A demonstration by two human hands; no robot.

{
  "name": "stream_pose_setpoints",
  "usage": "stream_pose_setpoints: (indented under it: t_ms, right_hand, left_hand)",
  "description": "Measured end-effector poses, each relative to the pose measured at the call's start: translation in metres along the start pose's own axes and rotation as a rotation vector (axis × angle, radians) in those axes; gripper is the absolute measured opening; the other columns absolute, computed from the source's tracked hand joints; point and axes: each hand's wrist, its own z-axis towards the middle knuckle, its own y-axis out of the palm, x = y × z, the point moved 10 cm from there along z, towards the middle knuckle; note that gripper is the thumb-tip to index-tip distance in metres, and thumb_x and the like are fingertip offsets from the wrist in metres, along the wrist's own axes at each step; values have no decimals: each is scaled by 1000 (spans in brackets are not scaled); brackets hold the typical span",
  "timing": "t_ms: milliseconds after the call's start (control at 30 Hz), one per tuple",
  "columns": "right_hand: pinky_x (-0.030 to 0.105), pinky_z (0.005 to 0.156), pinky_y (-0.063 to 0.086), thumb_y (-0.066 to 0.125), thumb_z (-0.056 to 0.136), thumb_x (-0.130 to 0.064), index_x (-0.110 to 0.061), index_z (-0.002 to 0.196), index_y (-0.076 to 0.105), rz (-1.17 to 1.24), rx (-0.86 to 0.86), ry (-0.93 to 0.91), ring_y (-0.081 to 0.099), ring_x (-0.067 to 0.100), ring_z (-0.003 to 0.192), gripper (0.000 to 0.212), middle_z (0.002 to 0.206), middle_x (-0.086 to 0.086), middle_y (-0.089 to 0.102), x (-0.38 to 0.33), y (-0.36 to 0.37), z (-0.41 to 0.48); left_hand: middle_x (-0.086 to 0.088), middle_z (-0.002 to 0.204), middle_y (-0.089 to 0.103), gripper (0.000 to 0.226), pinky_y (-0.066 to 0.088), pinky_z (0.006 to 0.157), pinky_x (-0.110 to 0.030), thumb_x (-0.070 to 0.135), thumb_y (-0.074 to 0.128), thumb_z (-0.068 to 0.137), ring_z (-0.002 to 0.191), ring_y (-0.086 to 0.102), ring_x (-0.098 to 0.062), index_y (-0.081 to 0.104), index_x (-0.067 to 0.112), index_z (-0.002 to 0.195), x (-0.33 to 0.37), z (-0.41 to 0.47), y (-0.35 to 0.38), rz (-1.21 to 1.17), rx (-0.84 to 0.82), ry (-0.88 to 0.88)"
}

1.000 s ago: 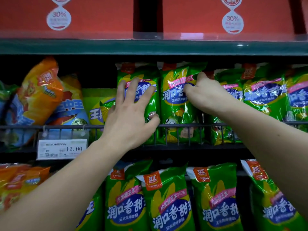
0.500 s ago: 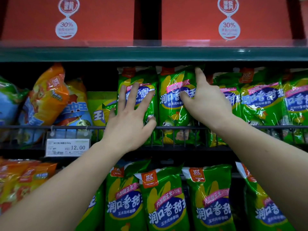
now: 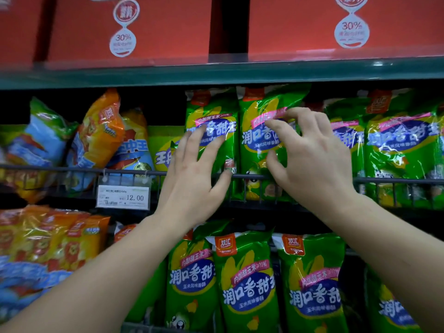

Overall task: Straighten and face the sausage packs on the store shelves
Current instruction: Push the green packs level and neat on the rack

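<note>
The first green pack (image 3: 216,111) is being touched by the straight, spread fingers of the left hand (image 3: 192,181), whose thumb is lying near the wire rail (image 3: 72,168). Just right of that hand, the second green pack (image 3: 254,145) is being reached by the curled right hand (image 3: 312,162); whether it is being gripped cannot be told.

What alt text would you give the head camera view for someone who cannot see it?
Two bare hands reach green plastic sausage packs behind a black wire rail on a store shelf: the left hand lies spread on one pack, the right hand touches the next pack with curled fingertips. Orange packs lean further left; red boxes sit above.
</note>
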Motion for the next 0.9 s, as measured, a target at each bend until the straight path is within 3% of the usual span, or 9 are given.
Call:
stream_pose_setpoints:
  t_ms: [100, 300, 633, 767, 900]
  right_hand:
    - [40, 64, 47, 62, 80, -30, -17, 121, 66, 66, 13, -8, 52, 34, 113, 44, 125, 12, 58, -12, 0, -5]
    - [42, 69, 50, 59, 83, -32, -13, 113, 68, 212, 37, -45, 55, 34, 105, 37, 114, 11, 60, -43, 4, -15]
    - [29, 68, 44, 56, 84, -34, -16, 120, 61, 427, -14, -56, 59, 25, 98, 40, 109, 3, 60, -121, 18, 9]
    - [42, 76, 54, 53, 85, -35, -17, 122, 57, 496, -53, -17, 61, 26, 96, 41, 109, 3, 62, -152, 34, 30]
    - [43, 86, 50, 63, 86, -23, -15, 127, 54, 505, -129, 55, 61, 26, 99, 43, 109, 7, 65, -171, 62, 50]
  left_hand:
    - [-2, 158, 19, 62, 23, 119, -47, 49, 45, 88, 148, 14, -23, 38, 29, 147, -7, -7, -11, 7, 22, -28]
    - [-6, 145, 31, 58, 30, 113, -44, 45, 50, 86, 137, 27, -26, 45, 22, 139, -40, -25, -39, 98, 61, -116]
    - [-10, 125, 40, 54, 40, 99, -45, 38, 55, 80, 119, 39, -32, 49, 11, 126, -122, -31, -104, 181, 223, -196]
    - [-10, 125, 40, 53, 39, 98, -44, 33, 62, 82, 118, 40, -30, 46, 9, 126, -162, -26, -113, 150, 200, -189]
    - [-7, 133, 39, 61, 40, 102, -44, 33, 64, 84, 126, 39, -28, 41, 10, 135, -197, -18, -110, 104, 121, -134]
